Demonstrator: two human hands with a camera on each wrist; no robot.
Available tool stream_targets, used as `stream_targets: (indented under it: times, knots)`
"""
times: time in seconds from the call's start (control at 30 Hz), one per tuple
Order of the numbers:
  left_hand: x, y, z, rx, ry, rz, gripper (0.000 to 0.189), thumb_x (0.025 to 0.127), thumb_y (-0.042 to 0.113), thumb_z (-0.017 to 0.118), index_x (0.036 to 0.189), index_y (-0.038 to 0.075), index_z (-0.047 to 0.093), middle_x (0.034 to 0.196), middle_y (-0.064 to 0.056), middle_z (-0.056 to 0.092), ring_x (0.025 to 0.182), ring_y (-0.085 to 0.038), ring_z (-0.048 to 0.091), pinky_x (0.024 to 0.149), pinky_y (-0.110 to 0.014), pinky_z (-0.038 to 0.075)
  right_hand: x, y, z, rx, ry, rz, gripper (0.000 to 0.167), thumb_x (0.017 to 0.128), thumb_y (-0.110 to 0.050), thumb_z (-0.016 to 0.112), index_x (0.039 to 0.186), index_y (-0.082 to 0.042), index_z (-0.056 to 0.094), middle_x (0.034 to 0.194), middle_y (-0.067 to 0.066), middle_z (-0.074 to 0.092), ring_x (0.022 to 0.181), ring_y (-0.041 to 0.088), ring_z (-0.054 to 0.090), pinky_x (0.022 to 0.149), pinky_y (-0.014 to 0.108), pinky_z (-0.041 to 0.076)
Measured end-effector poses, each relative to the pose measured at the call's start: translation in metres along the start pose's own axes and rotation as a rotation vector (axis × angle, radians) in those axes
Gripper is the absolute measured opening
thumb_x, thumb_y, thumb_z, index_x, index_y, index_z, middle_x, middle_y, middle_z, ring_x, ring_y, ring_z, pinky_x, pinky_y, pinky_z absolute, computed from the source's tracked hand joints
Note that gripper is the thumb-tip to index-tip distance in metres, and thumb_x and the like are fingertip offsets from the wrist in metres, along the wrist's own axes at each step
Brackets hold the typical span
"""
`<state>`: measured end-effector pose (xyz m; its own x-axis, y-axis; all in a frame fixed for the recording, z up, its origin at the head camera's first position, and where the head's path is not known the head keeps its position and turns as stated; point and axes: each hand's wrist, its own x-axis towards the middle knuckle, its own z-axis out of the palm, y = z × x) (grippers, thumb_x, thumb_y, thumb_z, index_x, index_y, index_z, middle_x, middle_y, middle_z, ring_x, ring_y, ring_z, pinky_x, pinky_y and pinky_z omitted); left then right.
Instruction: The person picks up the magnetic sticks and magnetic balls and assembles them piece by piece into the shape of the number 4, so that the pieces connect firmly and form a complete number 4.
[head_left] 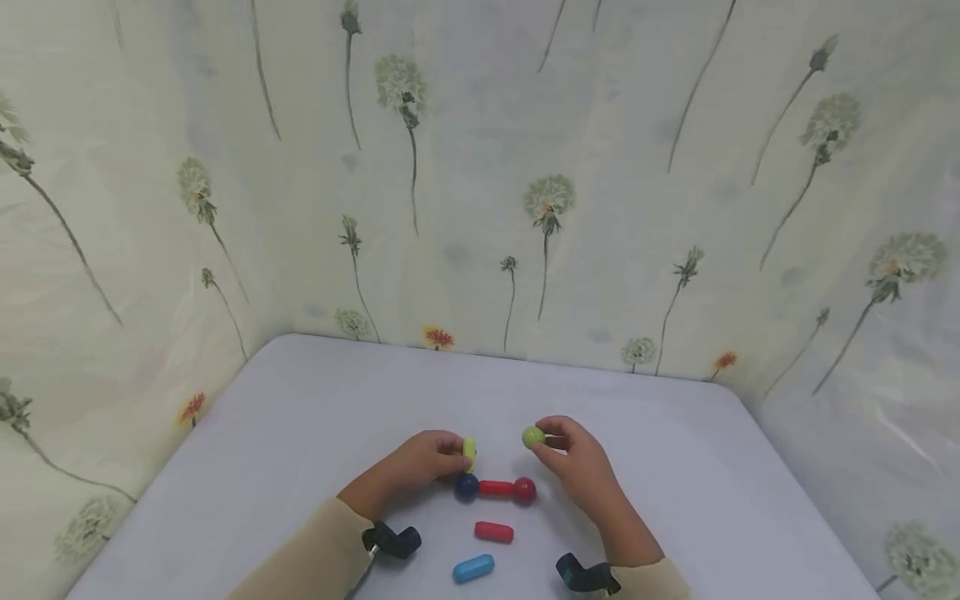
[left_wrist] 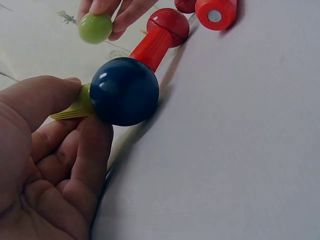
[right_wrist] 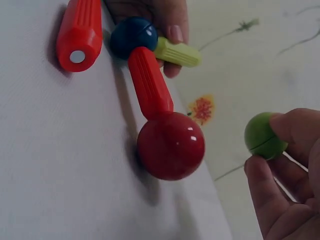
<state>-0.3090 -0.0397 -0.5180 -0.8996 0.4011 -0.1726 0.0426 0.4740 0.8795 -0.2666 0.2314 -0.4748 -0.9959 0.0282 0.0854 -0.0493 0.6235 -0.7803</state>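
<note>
My left hand pinches a yellow-green magnetic rod between thumb and fingers. One end of that rod meets a dark blue ball. From the blue ball a red rod runs across to a red ball, making one joined piece. To the right, a light green ball is pinched between the thumb and fingertips of my right hand. It is held apart from the joined piece, beyond the red ball.
Nearer to me on the white table lie a loose red rod with a round metal end and a blue rod. A flower-patterned curtain stands behind the table and along its sides.
</note>
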Motion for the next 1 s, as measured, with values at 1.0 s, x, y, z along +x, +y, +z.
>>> stream_targets:
  times: [1.0]
  knots:
    - [0.006, -0.008, -0.008, 0.009, -0.033, 0.056, 0.024, 0.095, 0.04, 0.075, 0.109, 0.021, 0.076, 0.098, 0.006, 0.074, 0.095, -0.017, 0.064, 0.089, -0.042, 0.051, 0.036, -0.037, 0.066, 0.097, -0.176, -0.039, 0.032, 0.099, -0.033, 0.073, 0.13, -0.026, 0.067, 0.133, -0.002, 0.07, 0.131, 0.028, 0.063, 0.109, 0.057, 0.048]
